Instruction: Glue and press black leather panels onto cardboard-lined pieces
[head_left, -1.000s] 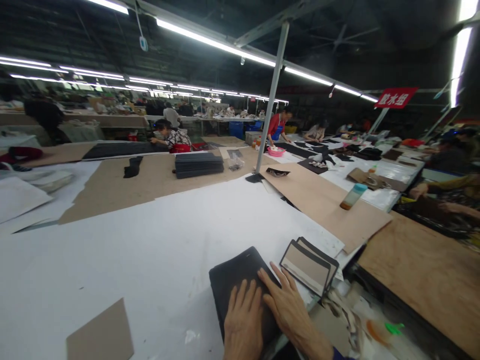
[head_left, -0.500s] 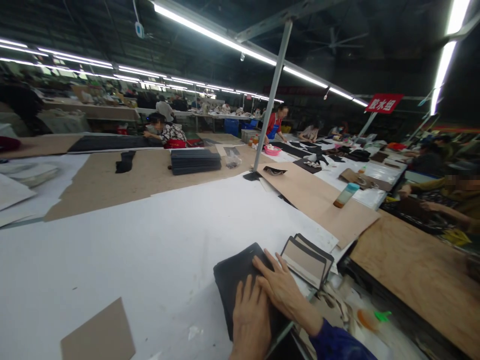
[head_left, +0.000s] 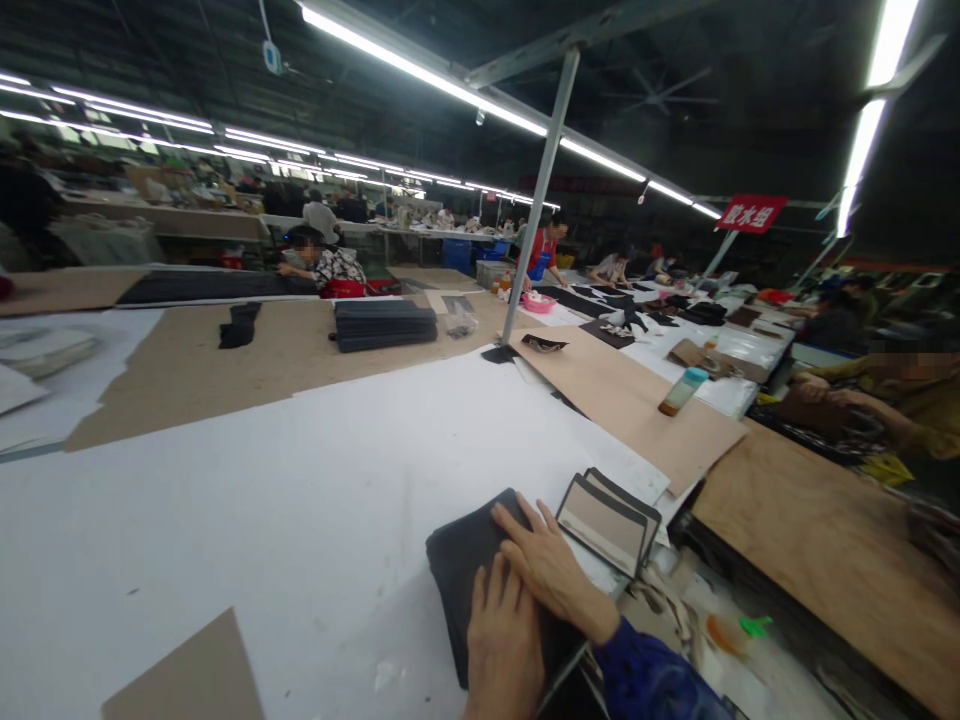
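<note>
Under both palms lies a stack of black fabric-like panels [head_left: 463, 545] at the near edge of the white-covered table [head_left: 315, 500]. My left hand [head_left: 504, 635] rests flat on it, fingers pointing away from me. My right hand [head_left: 551, 560], in a dark blue sleeve, reaches in from the right with its fingers spread on the top panel. The two hands touch or overlap near the middle of the stack. Just right of them sit a few beige panels with black borders [head_left: 606, 520]. At lower left is a plain grey-brown sheet [head_left: 187, 675].
A metal post [head_left: 541, 195] rises at the table's far corner. Beyond stands a dark stack of panels [head_left: 385, 325]. A bottle with a blue cap [head_left: 682, 392] is on a tan board [head_left: 630, 400]. A wooden tabletop [head_left: 832, 530] lies right; co-workers sit around.
My right hand has slid slightly left over the black stack. My left hand stays nearly in place. The whole view has shifted a little.
</note>
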